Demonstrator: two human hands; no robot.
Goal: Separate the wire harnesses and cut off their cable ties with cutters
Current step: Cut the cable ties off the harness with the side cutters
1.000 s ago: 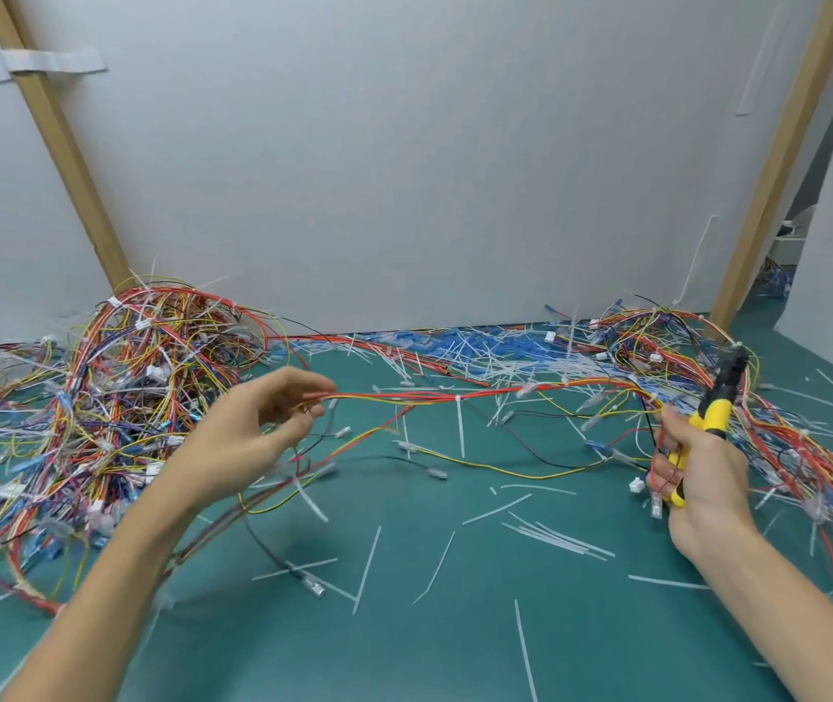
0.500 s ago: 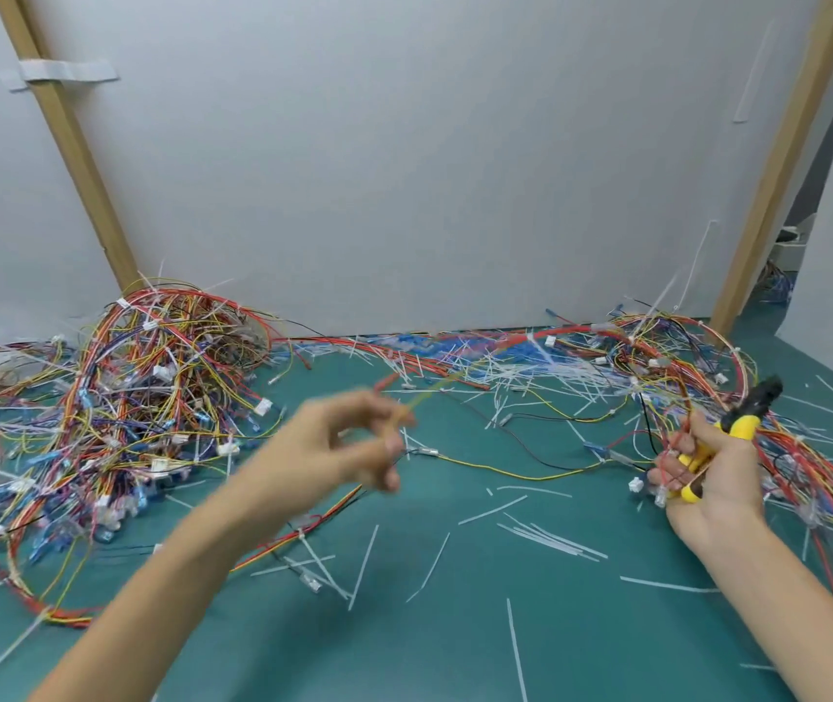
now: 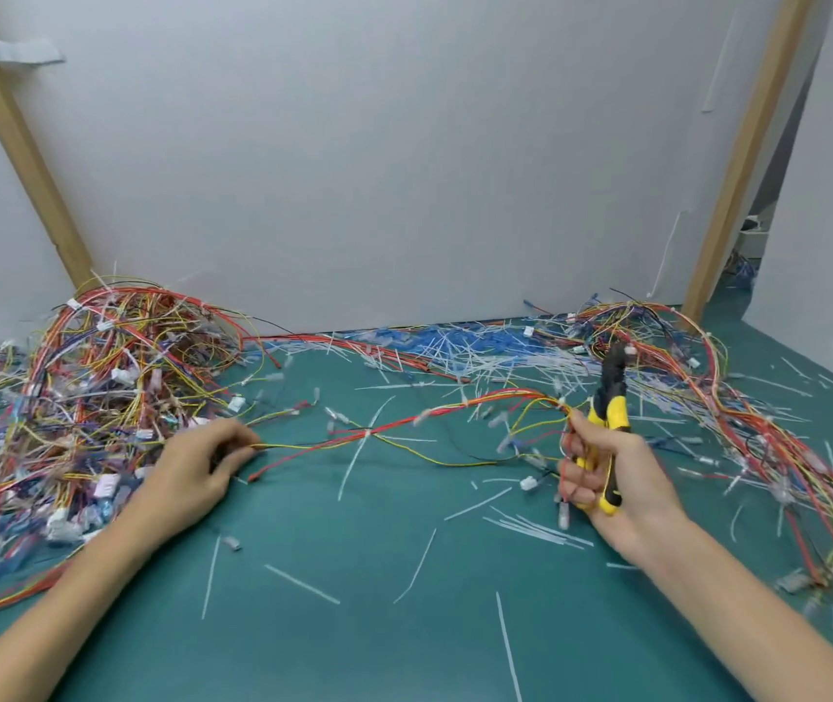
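Your main risk here is the blade meeting a wire instead of a tie. Your right hand (image 3: pixel 622 478) is wrapped round the yellow-handled cutters with the black head (image 3: pixel 611 397). It looks to hold one end of the thin red, orange and yellow wire harness (image 3: pixel 454 408) in the same grip, so the strands run right past the tool. Bring the head in carelessly and you could nick the insulation.

The head points up and away from you, well apart from the white plastic cable tie (image 3: pixel 366 435) that crosses the harness. You will have to turn the tool, and with wires in that palm the turn could drag or drop them. I cannot tell whether any strand runs on into the big tangled heap of coloured wires (image 3: pixel 100 377) at the left edge of the teal mat (image 3: pixel 353 575). If one does, a hard pull may haul its neighbours along or snag a connector.

The harness is strung between your hands across the middle of the mat. Your left hand (image 3: pixel 196 473), fingers curled, pinches its yellow and red strands at the fingertips, just beside the left heap. The tie sits between your hands, somewhat nearer the left one. A second tangle of wires (image 3: pixel 738 407) lies along the right edge, beyond your right hand. Loose white tie offcuts (image 3: pixel 530 529) litter the mat near it.
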